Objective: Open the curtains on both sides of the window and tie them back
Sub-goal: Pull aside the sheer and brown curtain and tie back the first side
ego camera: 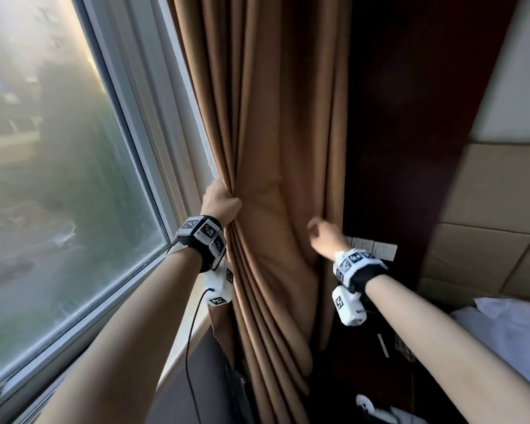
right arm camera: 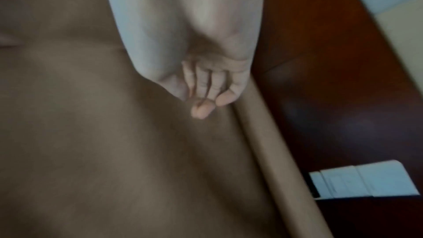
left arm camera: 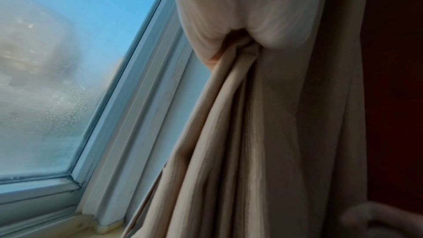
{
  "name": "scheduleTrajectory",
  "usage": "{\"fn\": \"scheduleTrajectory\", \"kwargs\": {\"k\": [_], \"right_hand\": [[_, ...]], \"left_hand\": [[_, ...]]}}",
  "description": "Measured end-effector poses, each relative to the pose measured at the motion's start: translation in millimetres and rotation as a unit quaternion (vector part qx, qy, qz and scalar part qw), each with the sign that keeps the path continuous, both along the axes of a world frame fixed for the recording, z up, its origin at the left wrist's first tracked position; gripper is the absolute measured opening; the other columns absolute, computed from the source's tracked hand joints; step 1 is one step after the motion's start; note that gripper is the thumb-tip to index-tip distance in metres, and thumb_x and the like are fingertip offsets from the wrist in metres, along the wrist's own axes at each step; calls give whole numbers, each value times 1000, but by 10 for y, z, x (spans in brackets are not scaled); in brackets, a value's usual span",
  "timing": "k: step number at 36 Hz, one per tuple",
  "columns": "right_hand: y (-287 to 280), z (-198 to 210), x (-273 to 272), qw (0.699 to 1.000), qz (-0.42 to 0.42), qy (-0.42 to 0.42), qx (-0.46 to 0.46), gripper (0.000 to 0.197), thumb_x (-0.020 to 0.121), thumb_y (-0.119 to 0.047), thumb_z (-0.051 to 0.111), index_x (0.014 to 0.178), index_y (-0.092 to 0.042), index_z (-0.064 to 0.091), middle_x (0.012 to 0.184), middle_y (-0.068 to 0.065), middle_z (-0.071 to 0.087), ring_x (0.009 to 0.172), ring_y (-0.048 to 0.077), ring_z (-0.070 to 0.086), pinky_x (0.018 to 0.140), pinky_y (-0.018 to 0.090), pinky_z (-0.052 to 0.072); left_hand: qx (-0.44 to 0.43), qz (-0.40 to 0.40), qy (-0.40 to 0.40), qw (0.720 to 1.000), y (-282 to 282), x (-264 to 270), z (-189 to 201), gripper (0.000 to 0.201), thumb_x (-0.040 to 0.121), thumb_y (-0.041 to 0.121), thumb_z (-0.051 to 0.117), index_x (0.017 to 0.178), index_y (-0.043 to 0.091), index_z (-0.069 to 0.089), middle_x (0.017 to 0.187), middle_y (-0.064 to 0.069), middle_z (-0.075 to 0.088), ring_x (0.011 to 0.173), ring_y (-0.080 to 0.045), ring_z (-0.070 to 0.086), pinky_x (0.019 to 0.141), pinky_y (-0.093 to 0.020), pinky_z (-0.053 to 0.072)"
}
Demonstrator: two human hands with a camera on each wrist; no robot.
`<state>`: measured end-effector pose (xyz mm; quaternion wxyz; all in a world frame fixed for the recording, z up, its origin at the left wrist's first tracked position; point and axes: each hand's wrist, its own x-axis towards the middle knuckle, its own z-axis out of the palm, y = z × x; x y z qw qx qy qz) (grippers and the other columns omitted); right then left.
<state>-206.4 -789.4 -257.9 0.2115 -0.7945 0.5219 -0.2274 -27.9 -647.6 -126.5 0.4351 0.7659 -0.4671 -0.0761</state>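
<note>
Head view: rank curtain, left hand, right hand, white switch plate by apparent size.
1. Brown curtain, by far largest.
2. Left hand and right hand: look alike, no ranking.
3. White switch plate, partly hidden, so unsure.

Tan-brown heavy fabric curtain (ego camera: 266,123) (left arm camera: 263,133) (right arm camera: 114,142), hanging in long vertical pleats at the right side of the white-framed window (ego camera: 141,154) (left arm camera: 146,97). Drawn off the glass, bunched against the dark wood panel. Gathered into a tight waist at mid-height on the window-side edge, folds fanning out below. Paler on the window-facing side, no tie-back visible around it.
</note>
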Motion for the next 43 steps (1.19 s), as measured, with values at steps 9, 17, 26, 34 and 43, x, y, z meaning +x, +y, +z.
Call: {"fn": "scheduleTrajectory", "kwargs": {"k": [9, 17, 26, 34, 43], "right_hand": [[-845, 65, 276, 988, -72, -90, 103, 99, 72, -24, 78, 149, -14, 16, 141, 12, 46, 126, 31, 48, 105, 37, 39], [-726, -34, 391, 985, -143, -67, 63, 34, 87, -20, 55, 112, 2, 63, 113, 25, 64, 105, 40, 60, 83, 35, 48], [-315, -135, -316, 977, -209, -26, -9, 40, 94, -26, 41, 109, 5, 61, 106, 34, 60, 98, 47, 59, 78, 44, 49], [332, -204, -829, 974, -134, 99, -152, 22, 92, -20, 45, 90, 0, 55, 78, 28, 64, 75, 41, 64, 63, 40, 48], [1109, -145, -496, 959, 22, 144, -244, 21, 80, -17, 68, 69, -12, 51, 45, 9, 57, 39, 33, 57, 35, 31, 39]], "left_hand": [[7, -20, 23, 1000, -103, 67, -33, 36, 67, 2, 42, 98, -1, 59, 91, -10, 56, 93, -34, 58, 84, -45, 54], [3, -12, 8, 1000, -177, 93, -69, 32, 73, -1, 45, 103, 0, 57, 101, -15, 58, 99, -36, 55, 81, -34, 49], [-2, -20, -7, 1000, -248, 148, -98, 29, 70, -3, 46, 97, -1, 57, 102, -23, 59, 100, -43, 56, 86, -43, 50], [2, -31, -9, 999, -279, -10, -108, 32, 74, -3, 49, 106, -3, 57, 109, -25, 58, 106, -44, 53, 86, -38, 45], [9, -56, -7, 998, -223, -98, -91, 33, 73, -1, 48, 104, -4, 60, 108, -25, 60, 104, -42, 56, 84, -40, 49]]}}
